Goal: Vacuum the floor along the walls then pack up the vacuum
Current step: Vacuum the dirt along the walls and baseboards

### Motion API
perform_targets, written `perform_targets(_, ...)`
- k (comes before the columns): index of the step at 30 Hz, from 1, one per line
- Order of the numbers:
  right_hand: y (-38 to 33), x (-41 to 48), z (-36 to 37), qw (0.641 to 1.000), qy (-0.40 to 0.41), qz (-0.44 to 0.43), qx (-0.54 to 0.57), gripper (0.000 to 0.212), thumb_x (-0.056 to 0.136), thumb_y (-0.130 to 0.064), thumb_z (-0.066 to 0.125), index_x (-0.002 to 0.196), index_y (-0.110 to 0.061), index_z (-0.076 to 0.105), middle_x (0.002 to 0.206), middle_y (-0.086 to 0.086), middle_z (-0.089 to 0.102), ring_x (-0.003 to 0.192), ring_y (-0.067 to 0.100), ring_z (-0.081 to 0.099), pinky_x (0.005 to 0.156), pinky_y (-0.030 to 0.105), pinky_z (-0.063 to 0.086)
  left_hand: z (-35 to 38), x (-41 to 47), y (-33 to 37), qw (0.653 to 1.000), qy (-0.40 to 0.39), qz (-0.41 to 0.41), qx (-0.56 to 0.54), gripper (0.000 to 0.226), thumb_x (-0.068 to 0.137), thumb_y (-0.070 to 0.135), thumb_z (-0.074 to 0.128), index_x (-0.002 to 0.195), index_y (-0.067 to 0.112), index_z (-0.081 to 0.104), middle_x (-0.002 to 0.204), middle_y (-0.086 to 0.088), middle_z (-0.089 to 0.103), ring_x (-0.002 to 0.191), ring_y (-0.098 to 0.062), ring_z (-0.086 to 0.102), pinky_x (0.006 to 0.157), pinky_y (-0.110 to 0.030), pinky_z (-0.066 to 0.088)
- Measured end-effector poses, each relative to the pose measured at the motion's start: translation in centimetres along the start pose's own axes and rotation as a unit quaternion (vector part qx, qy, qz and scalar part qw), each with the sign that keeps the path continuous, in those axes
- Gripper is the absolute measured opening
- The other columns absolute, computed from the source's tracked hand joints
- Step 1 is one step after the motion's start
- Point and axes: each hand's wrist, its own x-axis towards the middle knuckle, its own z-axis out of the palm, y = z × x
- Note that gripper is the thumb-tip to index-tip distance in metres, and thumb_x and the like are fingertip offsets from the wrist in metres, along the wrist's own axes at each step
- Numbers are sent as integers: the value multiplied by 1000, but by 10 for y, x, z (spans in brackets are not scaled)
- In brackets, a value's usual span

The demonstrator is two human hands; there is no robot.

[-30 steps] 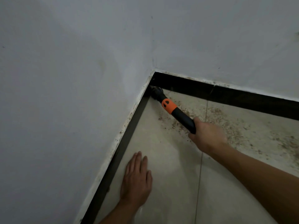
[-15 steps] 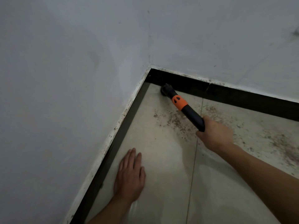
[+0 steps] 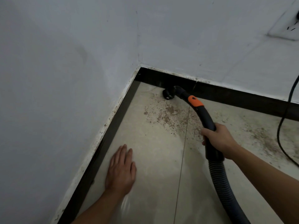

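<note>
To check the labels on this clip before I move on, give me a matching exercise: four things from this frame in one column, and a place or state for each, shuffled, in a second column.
1. left hand
2. right hand
3. vacuum nozzle
4. black power cord

A. by the black baseboard, near the corner
B. trailing down at the right edge of the view
C. flat on the floor tile, fingers straight
D. gripping the curved handle

Pairs: 1-C, 2-D, 3-A, 4-B.
</note>
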Motion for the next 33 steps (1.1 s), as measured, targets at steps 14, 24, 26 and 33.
perform_targets(14, -25, 19, 22, 996, -27, -40, -74, 18, 85, -17, 70, 96, -18, 56, 77, 13, 70, 56, 21, 69, 48, 30, 55, -4, 0, 2, 1000, -6, -5, 1, 53, 89, 30, 35, 128, 4, 60, 139, -19, 51, 130, -32, 47, 107, -39, 29)
perform_targets(24, -52, 37, 50, 976, -7, -103, -192, 24, 84, -29, 68, 101, -17, 55, 80, 11, 68, 70, 28, 69, 68, 47, 61, -2, 3, 2, 1000, -4, -7, 5, 52, 89, 31, 36, 128, 6, 60, 140, -16, 51, 131, -30, 47, 108, -40, 36)
perform_targets(26, -61, 41, 60, 969, 7, -125, -215, 26, 85, -32, 67, 101, -17, 55, 81, 9, 66, 70, 26, 67, 66, 44, 59, -2, 3, 1, 1000, -7, -5, 7, 52, 89, 31, 36, 127, 6, 60, 140, -16, 51, 131, -29, 47, 107, -41, 39)
perform_targets(33, -73, 47, 55, 986, -70, -75, -131, 20, 87, -18, 68, 101, -12, 56, 74, 10, 70, 55, 18, 69, 47, 29, 54, -4, 2, 0, 1000, -10, -4, 7, 52, 89, 31, 36, 128, 7, 60, 140, -16, 51, 131, -29, 47, 107, -41, 40)
